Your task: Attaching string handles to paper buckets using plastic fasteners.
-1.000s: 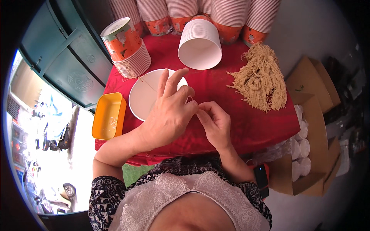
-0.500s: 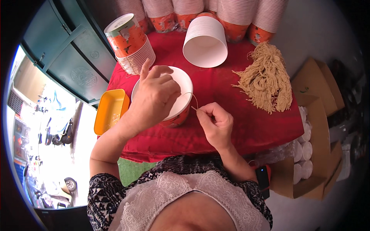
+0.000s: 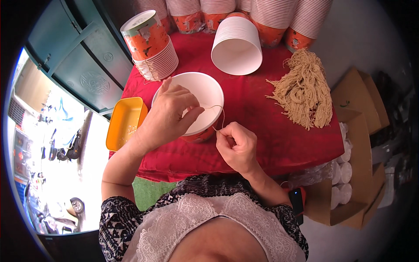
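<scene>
An orange-and-white paper tub [image 3: 208, 89] stands upright at the table's front, its white inside facing up. Over its near left rim, my left hand [image 3: 171, 112] pinches one end of a thin pale string [image 3: 223, 114] between thumb and finger. The string crosses the tub's right rim and runs down to my right hand [image 3: 238, 146], whose fingers are closed on it just right of the tub. The tub's near left side is hidden behind my left hand and forearm.
A yellow tray [image 3: 114, 126] with small bits sits at left. Behind it rises a tied tub stack [image 3: 150, 48]. White nested tubs [image 3: 238, 48] lie tipped at the back; a tan string bundle [image 3: 305, 91] lies at right. An open carton [image 3: 362, 166] holds white rolls beside the table.
My right hand has shifted slightly left and down, closer to the tub's side. My left hand's fingers have curled lower. The string stays stretched between both hands.
</scene>
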`<action>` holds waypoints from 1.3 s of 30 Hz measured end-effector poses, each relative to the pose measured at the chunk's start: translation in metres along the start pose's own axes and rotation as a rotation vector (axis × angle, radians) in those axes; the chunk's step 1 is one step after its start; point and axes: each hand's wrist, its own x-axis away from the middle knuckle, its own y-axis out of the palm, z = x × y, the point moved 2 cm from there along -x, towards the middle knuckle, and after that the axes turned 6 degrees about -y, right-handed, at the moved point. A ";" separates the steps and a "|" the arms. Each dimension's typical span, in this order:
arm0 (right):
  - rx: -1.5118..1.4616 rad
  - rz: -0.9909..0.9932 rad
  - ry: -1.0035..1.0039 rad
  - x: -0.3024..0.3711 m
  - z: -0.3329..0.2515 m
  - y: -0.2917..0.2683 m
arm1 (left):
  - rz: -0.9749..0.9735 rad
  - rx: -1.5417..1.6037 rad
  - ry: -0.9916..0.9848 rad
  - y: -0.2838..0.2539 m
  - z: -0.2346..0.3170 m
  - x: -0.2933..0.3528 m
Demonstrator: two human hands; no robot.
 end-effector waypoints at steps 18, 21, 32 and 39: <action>0.018 -0.018 0.019 -0.005 0.003 0.007 | -0.226 0.051 -0.023 0.003 0.003 0.004; 0.006 -0.006 0.012 -0.007 0.004 0.009 | -0.338 0.183 0.011 0.007 0.003 -0.002; 0.011 0.000 -0.011 -0.008 0.004 0.011 | -0.392 0.234 0.058 0.018 -0.011 -0.008; 0.158 -0.111 0.009 -0.011 0.007 -0.006 | -0.254 0.278 -0.300 0.002 0.009 0.004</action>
